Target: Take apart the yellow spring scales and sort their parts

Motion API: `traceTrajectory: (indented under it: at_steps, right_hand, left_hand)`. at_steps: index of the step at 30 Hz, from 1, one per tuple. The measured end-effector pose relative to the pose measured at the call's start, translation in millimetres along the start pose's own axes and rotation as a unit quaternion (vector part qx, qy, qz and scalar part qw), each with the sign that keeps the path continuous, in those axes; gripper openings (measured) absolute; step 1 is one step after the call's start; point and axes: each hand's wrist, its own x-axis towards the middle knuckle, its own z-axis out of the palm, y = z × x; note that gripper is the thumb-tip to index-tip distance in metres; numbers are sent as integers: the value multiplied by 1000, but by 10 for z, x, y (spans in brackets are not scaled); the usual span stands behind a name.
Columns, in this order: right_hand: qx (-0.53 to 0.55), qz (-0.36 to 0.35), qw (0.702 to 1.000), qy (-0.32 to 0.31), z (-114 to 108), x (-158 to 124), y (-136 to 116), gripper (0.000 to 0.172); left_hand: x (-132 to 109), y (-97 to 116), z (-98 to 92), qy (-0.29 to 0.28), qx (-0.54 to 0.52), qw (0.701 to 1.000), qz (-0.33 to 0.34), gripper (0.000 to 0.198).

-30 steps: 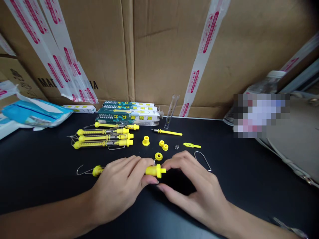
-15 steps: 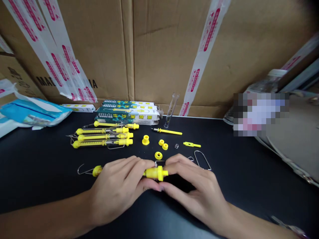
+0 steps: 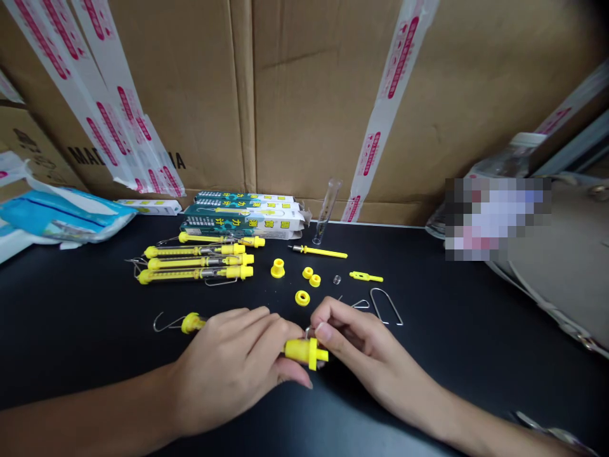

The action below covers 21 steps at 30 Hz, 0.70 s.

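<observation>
The yellow spring scale (image 3: 304,351) is held lengthwise over the bench (image 3: 71,330), wire hook (image 3: 169,327) pointing left, cap end pointing right and slightly lower. The left hand (image 3: 228,362) has a closed grip around the barrel. The right hand (image 3: 366,349) is pinching — fingertips (image 3: 323,330) on a small metal piece (image 3: 309,332) just behind the cap. Four more scales (image 3: 195,273) lie beyond, roughly parallel.
</observation>
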Motion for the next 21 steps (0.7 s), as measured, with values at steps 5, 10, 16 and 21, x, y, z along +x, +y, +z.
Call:
traceTrajectory:
  at_steps: [5,10,16,21]
  right_hand:
    - [86,40,995,19,34,-18,-23,38]
    - [173,78,982,-23,39,-8,-54,42]
    - [139,114,982,-52,13,-43,-127,51]
    - [215,115,970,-5,73,-47,-80,49]
  left_hand:
    - [-43,-9,28,-23,29,999,12,34]
    - [-67,-17,38,-40,48,998,33,32]
    - [-54,6,31,-47,62,996,53,33]
    - [-59,-2,41,-60,74,995,42,35]
